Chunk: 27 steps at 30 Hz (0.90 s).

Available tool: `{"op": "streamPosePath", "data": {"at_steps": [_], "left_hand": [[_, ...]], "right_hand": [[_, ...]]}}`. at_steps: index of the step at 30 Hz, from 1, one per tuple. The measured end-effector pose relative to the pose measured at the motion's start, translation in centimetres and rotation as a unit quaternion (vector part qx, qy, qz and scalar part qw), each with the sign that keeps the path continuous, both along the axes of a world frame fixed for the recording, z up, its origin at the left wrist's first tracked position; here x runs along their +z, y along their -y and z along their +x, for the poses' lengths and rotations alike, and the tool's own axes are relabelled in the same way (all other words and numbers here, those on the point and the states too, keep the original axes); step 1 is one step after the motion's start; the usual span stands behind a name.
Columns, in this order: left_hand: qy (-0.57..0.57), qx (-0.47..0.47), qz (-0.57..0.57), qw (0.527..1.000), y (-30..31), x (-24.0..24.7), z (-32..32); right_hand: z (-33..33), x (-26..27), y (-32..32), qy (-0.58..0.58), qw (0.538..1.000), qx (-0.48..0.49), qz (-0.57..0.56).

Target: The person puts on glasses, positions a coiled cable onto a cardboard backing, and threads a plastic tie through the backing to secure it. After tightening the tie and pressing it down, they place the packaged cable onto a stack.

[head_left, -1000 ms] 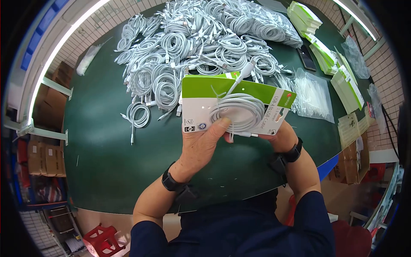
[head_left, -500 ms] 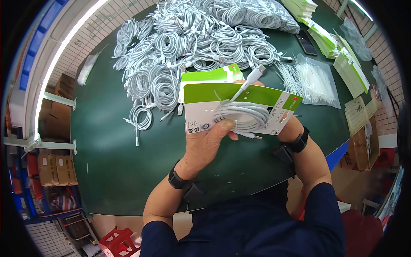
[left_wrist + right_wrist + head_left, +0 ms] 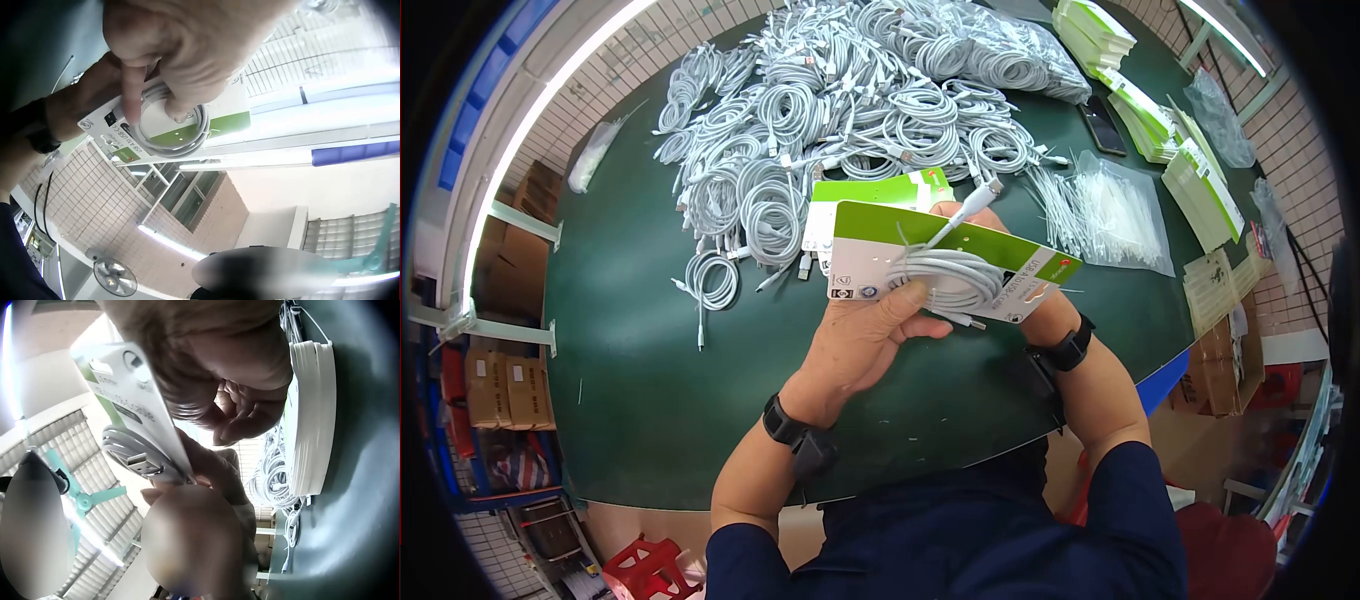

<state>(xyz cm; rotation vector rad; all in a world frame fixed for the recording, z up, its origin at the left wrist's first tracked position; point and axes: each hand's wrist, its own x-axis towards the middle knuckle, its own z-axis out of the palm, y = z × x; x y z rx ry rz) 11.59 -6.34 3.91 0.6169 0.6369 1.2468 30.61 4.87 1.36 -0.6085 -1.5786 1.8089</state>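
One stiff green-and-white card (image 3: 858, 248) is held tilted above the dark green, smooth tabletop (image 3: 650, 420), a round coil of braided pale cable (image 3: 960, 270) lying against its printed face, a metal-tipped plug jutting past the green edge. The left hand (image 3: 855, 338) grips card and coil, thumb pressing the loops; the right hand (image 3: 1052, 316) is behind the card, fingers bent, though whether they grip it cannot be told. Beyond sit a squared card stack (image 3: 872, 188) and a tangled heap of ringed cables (image 3: 850, 100)
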Motion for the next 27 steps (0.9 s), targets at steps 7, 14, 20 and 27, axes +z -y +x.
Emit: {"op": "streamPosePath", "data": {"at_steps": [7, 14, 20, 27], "left_hand": [[0.036, -0.041, 0.013, 0.998, -0.3, 0.3, -0.3], [0.011, -0.044, 0.022, 0.999, -0.1, 0.0, -0.4], [-0.073, -0.045, 0.093, 0.992, -0.4, -1.8, -0.5], [-0.123, 0.045, 0.162, 0.978, -0.1, -3.9, -1.6]], "right_hand": [[-0.6, 1.5, 1.3, -0.03, 0.999, -0.017, -0.031], [-0.6, 2.5, 1.1, 0.003, 0.992, -0.043, -0.119], [-0.6, 2.2, 1.0, -0.064, 0.981, 0.005, -0.181], [-0.1, 4.5, 2.3, -0.066, 0.992, 0.081, -0.067]]}}
